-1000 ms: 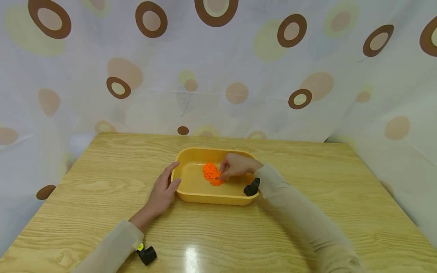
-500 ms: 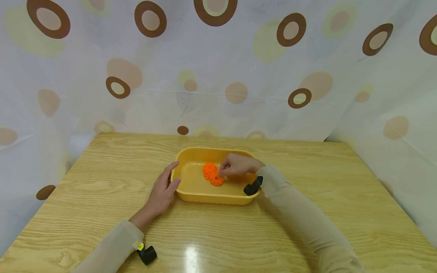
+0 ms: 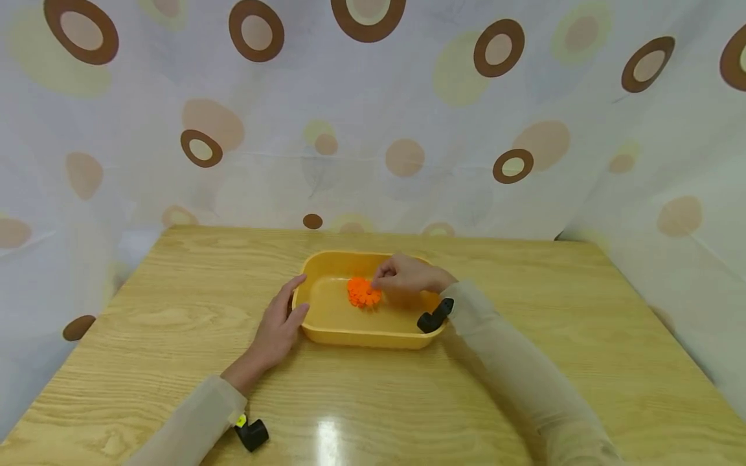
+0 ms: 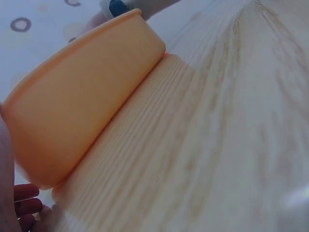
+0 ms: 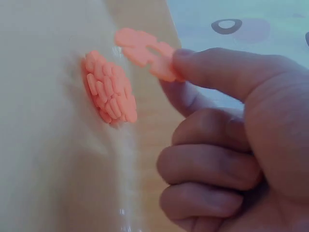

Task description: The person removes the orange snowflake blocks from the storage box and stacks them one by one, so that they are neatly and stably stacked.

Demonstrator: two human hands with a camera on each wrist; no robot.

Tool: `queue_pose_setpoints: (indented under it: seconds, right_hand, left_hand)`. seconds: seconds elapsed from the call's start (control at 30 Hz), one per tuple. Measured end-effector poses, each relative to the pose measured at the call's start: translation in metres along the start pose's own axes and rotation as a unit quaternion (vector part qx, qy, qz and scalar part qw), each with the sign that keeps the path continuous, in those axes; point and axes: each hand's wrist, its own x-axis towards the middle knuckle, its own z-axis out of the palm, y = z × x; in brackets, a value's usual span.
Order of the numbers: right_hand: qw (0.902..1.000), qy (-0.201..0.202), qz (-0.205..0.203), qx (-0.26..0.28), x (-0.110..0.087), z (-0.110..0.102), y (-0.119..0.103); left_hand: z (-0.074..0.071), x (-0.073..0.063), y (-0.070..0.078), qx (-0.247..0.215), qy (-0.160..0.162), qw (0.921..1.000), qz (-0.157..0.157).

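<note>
My right hand is inside a yellow plastic basin. Between thumb and forefinger it pinches an orange flower-shaped disc with notched edges and a slot in the middle; the other fingers are curled into the palm. Below the held disc, a stack of similar orange discs stands on the basin floor, just apart from it in the right wrist view. My left hand holds the basin's left end, thumb and forefinger at the rim. Some of its other fingers show beside the basin's lower corner.
The basin stands on a wood-grain table. A patterned cloth hangs behind and at the sides. A black wrist camera on the right sleeve sits over the basin's near right corner. Another black camera is on the left sleeve.
The right hand has lifted the orange disc up and away from the basin floor, to over the stack. The left hand and the basin have stayed in place.
</note>
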Motion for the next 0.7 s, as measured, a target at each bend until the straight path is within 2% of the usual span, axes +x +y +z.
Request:
queue_pose_setpoints:
  seconds: [0.2, 0.33, 0.43, 0.7]
  right_hand:
    - [0.9995, 0.01, -0.02, 0.02, 0.0, -0.005, -0.005]
    - [0.9992, 0.03, -0.026, 0.002, -0.003, -0.009, -0.008]
    - [0.9979, 0.055, -0.029, -0.016, -0.007, -0.014, -0.011]
    - [0.9901, 0.135, -0.037, -0.012, -0.026, -0.033, -0.015]
  left_hand:
    - [-0.001, 0.0, 0.003, 0.006, 0.004, 1.0, 0.001]
    - [-0.001, -0.002, 0.005, 0.008, 0.001, 1.0, -0.001]
    - [-0.001, -0.002, 0.006, 0.003, 0.0, 1.0, -0.002]
    - [-0.002, -0.001, 0.003, 0.007, 0.006, 1.0, 0.004]
